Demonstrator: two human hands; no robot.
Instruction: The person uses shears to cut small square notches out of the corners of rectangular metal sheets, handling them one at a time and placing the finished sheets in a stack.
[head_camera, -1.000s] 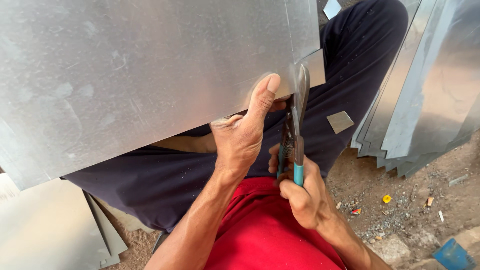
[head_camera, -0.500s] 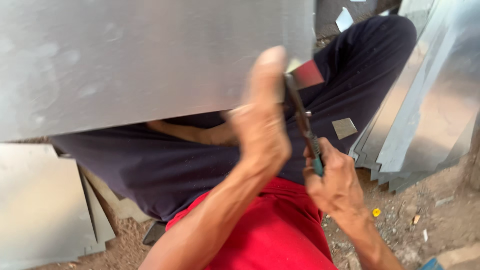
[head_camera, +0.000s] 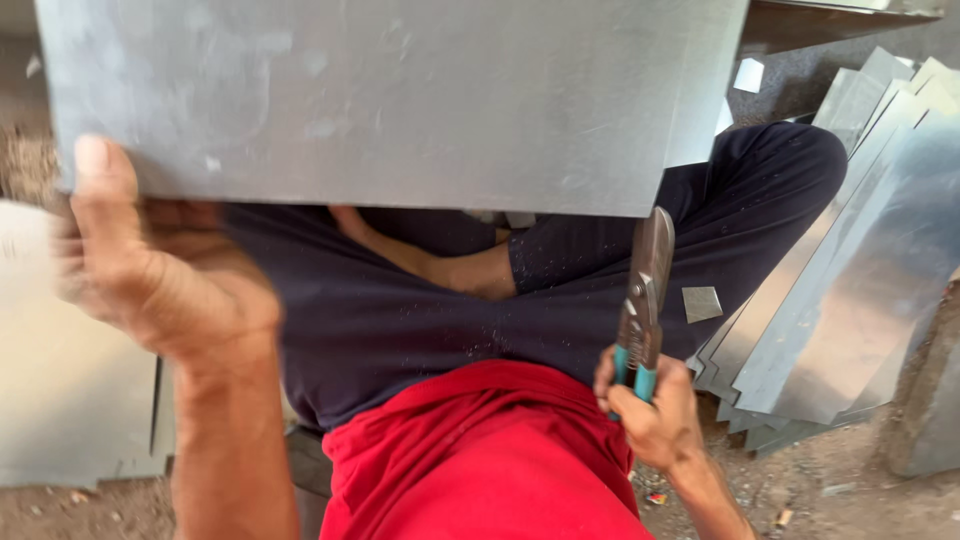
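Note:
A large grey metal sheet (head_camera: 400, 100) fills the upper part of the view, held flat over my crossed legs in dark trousers (head_camera: 400, 310). My left hand (head_camera: 150, 270) grips its near left corner, thumb on top of the sheet. My right hand (head_camera: 650, 410) holds tin snips (head_camera: 645, 290) with teal handles. Their blades are closed and point up at the sheet's near right corner, just below its edge.
A fanned stack of cut metal sheets (head_camera: 850, 280) leans at the right. A small square metal offcut (head_camera: 701, 303) lies on my right leg. More flat sheets (head_camera: 70, 400) lie at the left on the dirt ground (head_camera: 850, 490).
My left hand slid from the sheet's right edge near the snips to its left corner. The sheet turned square to me. The snips came off the sheet's edge.

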